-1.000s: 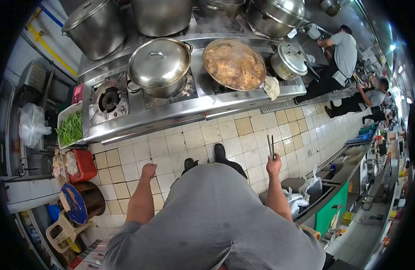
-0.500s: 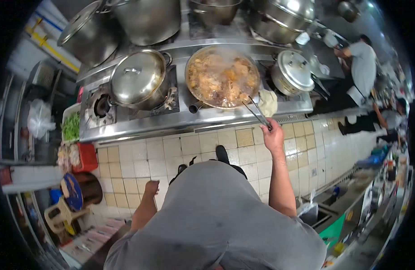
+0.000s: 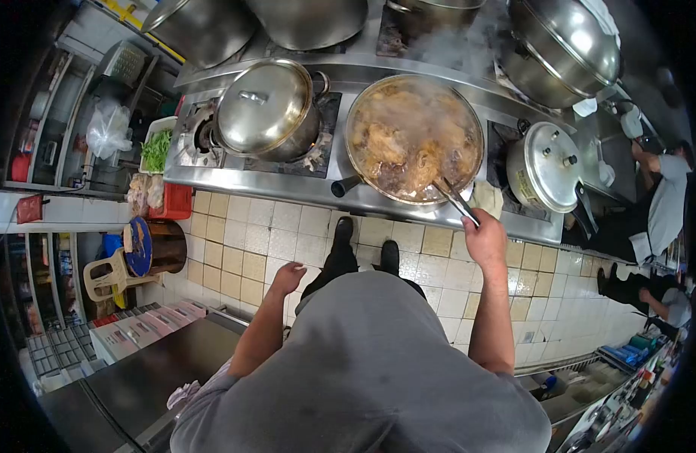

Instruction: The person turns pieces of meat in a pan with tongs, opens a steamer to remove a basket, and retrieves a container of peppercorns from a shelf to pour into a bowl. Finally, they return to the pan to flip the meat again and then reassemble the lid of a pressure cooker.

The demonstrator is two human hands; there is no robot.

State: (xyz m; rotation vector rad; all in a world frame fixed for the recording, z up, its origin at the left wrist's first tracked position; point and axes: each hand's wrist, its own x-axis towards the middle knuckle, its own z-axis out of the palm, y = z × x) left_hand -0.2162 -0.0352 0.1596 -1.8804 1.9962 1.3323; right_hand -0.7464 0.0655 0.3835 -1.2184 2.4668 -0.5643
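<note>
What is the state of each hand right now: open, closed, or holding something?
Left hand: loosely open, holding nothing.
Right hand: closed on metal tongs, their tips in the wide pan of stew.

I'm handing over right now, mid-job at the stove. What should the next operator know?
Right hand: gripping long metal tongs, tips dipped in the wide steaming pan of brown braised meat, near its right edge.
Left hand: empty, loosely open, hanging over the tiled floor.
Done: tongs reach the meat.
Left: nothing lifted out; whether the tips grip a piece is unclear.
Lidded steel pot stands left of the pan.
</note>
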